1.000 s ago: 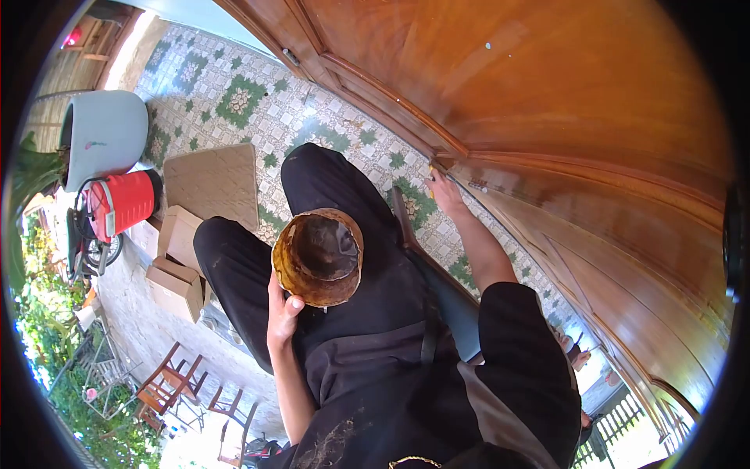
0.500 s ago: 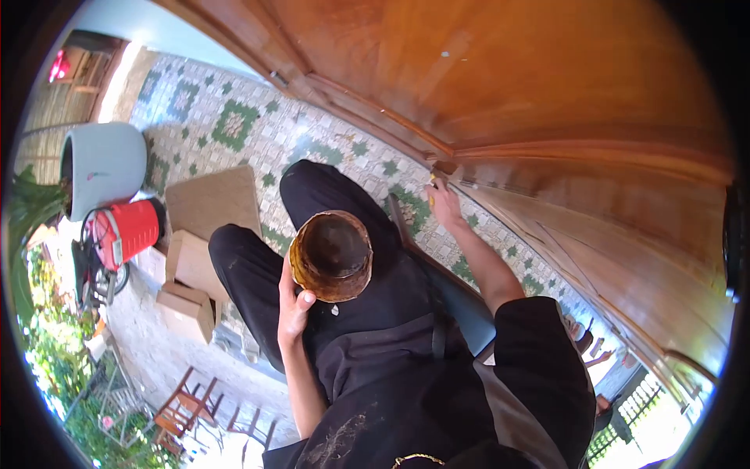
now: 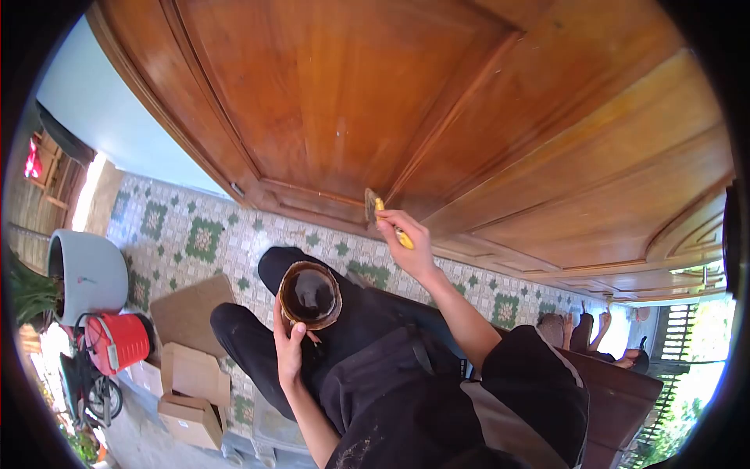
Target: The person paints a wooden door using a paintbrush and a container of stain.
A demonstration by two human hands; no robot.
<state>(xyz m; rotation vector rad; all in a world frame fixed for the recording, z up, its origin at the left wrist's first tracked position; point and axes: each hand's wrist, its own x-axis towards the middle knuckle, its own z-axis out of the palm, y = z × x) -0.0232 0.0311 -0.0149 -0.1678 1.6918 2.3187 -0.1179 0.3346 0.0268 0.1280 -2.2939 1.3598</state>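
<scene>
One probably light paintbrush (image 3: 380, 206) is pinched by its handle in the right hand (image 3: 412, 244). The left hand (image 3: 290, 344) cups a likely spill-prone pot (image 3: 317, 324).

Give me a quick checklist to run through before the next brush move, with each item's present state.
1. Brush gripped in the right hand: ok, fingers closed around its yellow handle.
2. Brush head at the wooden door: ok, near the panel's lower moulding; firm contact cannot be confirmed.
3. Container steadied: ok, left hand holds its side, mouth facing up.
4. Enough dark contents left: cannot tell, depth is unclear.
5. Tiled floor covered along the door: not ok, no sheet shows.
6. Another person clear of the brush: ok, farther along the door.
</scene>
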